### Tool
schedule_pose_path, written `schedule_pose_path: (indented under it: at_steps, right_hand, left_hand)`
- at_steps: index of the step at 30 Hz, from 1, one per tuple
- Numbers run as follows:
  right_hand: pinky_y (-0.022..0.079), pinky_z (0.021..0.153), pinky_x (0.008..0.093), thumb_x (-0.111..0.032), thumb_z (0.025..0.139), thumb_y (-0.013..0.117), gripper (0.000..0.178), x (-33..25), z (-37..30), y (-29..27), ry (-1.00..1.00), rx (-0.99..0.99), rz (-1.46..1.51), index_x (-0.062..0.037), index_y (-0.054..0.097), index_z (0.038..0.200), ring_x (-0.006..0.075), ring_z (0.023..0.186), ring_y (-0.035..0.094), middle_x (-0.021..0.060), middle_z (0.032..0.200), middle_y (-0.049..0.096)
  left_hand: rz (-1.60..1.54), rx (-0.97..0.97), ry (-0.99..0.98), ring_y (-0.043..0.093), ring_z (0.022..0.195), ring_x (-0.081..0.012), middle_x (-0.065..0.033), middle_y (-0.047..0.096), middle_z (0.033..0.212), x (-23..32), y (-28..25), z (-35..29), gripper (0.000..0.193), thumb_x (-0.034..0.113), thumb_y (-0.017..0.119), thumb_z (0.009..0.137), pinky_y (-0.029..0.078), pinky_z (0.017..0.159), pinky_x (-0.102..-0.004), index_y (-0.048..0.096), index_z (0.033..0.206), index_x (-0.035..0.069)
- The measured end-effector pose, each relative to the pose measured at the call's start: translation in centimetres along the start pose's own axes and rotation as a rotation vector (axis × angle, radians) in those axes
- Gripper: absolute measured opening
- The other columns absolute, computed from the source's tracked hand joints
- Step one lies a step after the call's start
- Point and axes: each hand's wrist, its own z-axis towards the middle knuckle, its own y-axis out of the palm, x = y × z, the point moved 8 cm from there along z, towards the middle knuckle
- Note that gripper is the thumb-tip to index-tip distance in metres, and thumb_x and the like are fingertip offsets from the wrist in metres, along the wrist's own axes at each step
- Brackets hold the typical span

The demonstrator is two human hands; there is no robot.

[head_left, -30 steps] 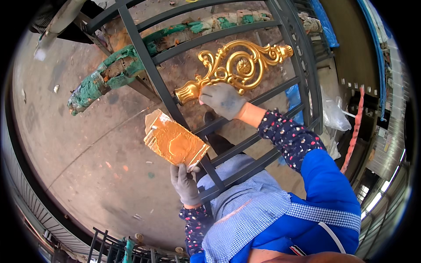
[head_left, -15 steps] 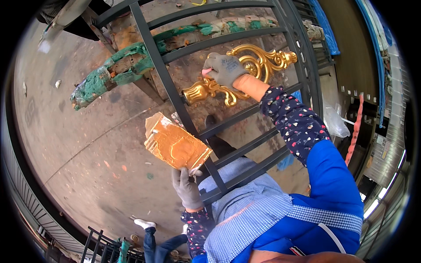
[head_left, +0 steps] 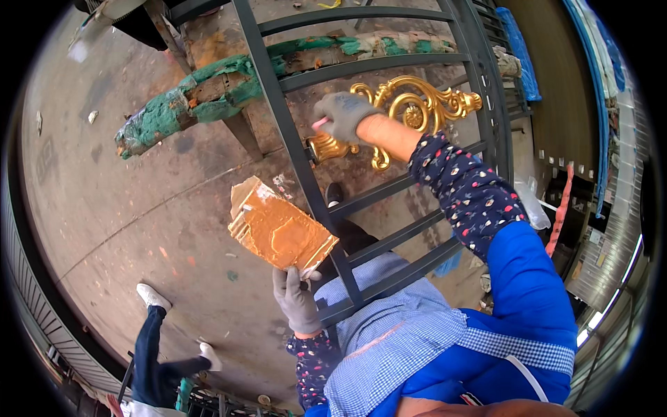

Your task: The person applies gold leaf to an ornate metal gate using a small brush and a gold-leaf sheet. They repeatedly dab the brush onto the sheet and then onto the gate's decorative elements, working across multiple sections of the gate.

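My left hand (head_left: pixel 299 304), in a grey glove, grips the lower edge of a torn cardboard piece (head_left: pixel 283 233) coated with orange-brown paste. My right hand (head_left: pixel 344 117), also gloved, is closed over the left part of a gold scroll ornament (head_left: pixel 415 115). Something small and pink (head_left: pixel 322 123) sticks out at its fingertips; I cannot make out its kind. The ornament sits between the bars of a dark grey metal frame (head_left: pixel 295 149). My right hand and wrist hide part of its scrolls; whether the fingers touch it I cannot tell.
Beneath the frame's far part runs a worn support beam (head_left: pixel 201 94) wrapped in green material, on a metal leg (head_left: pixel 243 135). A person's legs (head_left: pixel 149 347) are at the lower left. Blue sheeting (head_left: pixel 517 55) and a clear plastic bag (head_left: pixel 531 205) are at the right.
My right hand has shifted left along the ornament. The frame and ornament sit farther right in view. The person at the lower left has stepped along. My left hand still holds the cardboard.
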Motion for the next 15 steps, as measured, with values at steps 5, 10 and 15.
schedule_pose_path:
  at_steps: [5,10,15]
  right_hand:
    - [0.052,0.085,0.0441,-0.036,0.087,0.067,0.029,0.6,0.1,-3.2,0.027,-0.031,0.005,-0.0102,0.073,0.098,0.0351,0.101,0.067,0.0182,0.103,0.071]
    - [0.053,0.088,0.0421,-0.040,0.087,0.067,0.033,-0.9,1.2,1.0,0.079,-0.039,0.158,-0.0109,0.075,0.098,0.0349,0.103,0.068,0.0179,0.103,0.072]
    - [0.053,0.085,0.0416,-0.038,0.083,0.066,0.032,2.2,2.4,-0.9,0.160,-0.164,-0.152,-0.0115,0.074,0.099,0.0350,0.098,0.068,0.0162,0.097,0.072]
  left_hand:
    - [0.002,0.009,-0.023,0.064,0.075,-0.0161,-0.0096,0.066,0.105,-0.3,-0.6,0.4,0.031,0.017,0.052,0.104,0.054,0.071,-0.0280,0.052,0.129,-0.002]
    - [0.001,-0.005,-0.013,0.065,0.075,-0.0161,-0.0095,0.066,0.103,-0.3,-0.8,0.1,0.031,0.017,0.052,0.103,0.055,0.070,-0.0275,0.053,0.129,-0.001]
    - [-0.001,0.020,0.010,0.065,0.075,-0.0155,-0.0096,0.067,0.101,0.3,-0.8,0.2,0.032,0.018,0.053,0.103,0.054,0.070,-0.0276,0.053,0.129,-0.002]
